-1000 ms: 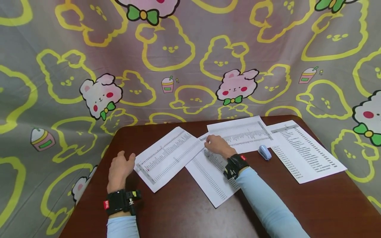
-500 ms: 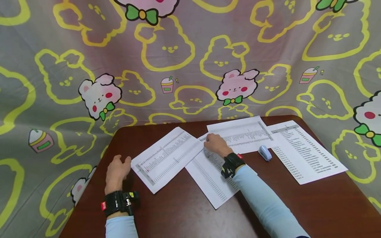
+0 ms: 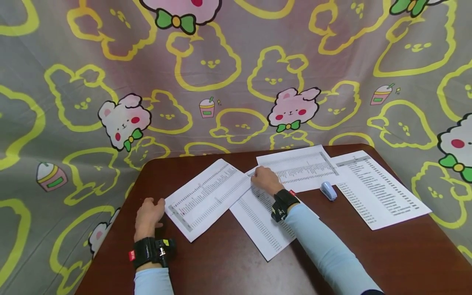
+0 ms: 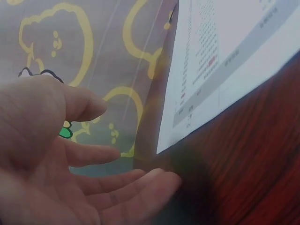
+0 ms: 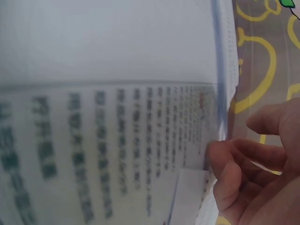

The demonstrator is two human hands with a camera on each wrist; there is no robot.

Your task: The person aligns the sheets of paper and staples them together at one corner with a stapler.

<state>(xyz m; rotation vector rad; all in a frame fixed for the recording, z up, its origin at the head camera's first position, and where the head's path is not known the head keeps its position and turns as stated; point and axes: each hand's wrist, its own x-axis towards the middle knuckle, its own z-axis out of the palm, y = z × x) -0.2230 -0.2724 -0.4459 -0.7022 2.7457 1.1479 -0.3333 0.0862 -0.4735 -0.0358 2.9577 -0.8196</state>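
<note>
My left hand (image 3: 149,217) is at the left end of a printed sheet (image 3: 208,198). Its fingers are loosely spread, and in the left wrist view a gap shows between the fingers (image 4: 140,192) and the sheet's corner. My right hand (image 3: 266,180) is over the top end of a second printed sheet (image 3: 259,223), where the first sheet's right corner overlaps it. In the right wrist view its fingers (image 5: 227,185) are bent at a paper edge, with the thumb apart from them. Whether they pinch paper cannot be made out.
Two more printed sheets lie at the back right, one (image 3: 302,166) beside the right hand and one (image 3: 383,192) further right. Between them is a small light-blue stapler (image 3: 328,191). A patterned curtain (image 3: 236,94) hangs behind the brown table (image 3: 214,266).
My left hand has drawn slightly down, and its fingers now lie closer together beside the first sheet's corner. The right hand has shifted a little left. The sheets lie much as before.
</note>
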